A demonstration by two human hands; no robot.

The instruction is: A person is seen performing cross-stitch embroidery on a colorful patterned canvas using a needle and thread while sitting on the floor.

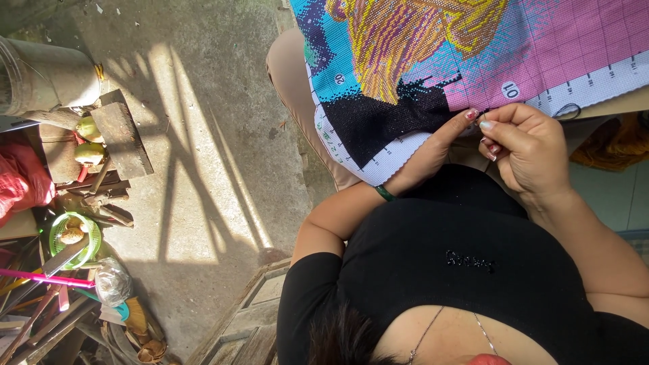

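From my feed: cross-stitch canvas point(433, 61) fills the upper right of the frame, draped over the person's lap, pink, yellow, turquoise and black blocks with a white gridded border.

Left hand point(439, 145) comes up from lower centre, forearm angled toward the upper right, green bracelet point(385, 193) at the wrist. Index finger extended, tip pressed on the canvas edge at the black/pink boundary; rest of the hand sits under the cloth, so I can't tell how those fingers are set.

Right hand point(524, 145) is right of centre, wrist bent, fingers curled in, thumb and forefinger pinched together just beside the left fingertip. Probably a needle in the pinch, too small to confirm.

Left third of the frame: concrete floor point(203, 169), green basket point(74, 236), wood scraps, grey bucket point(47, 74) in the upper left.
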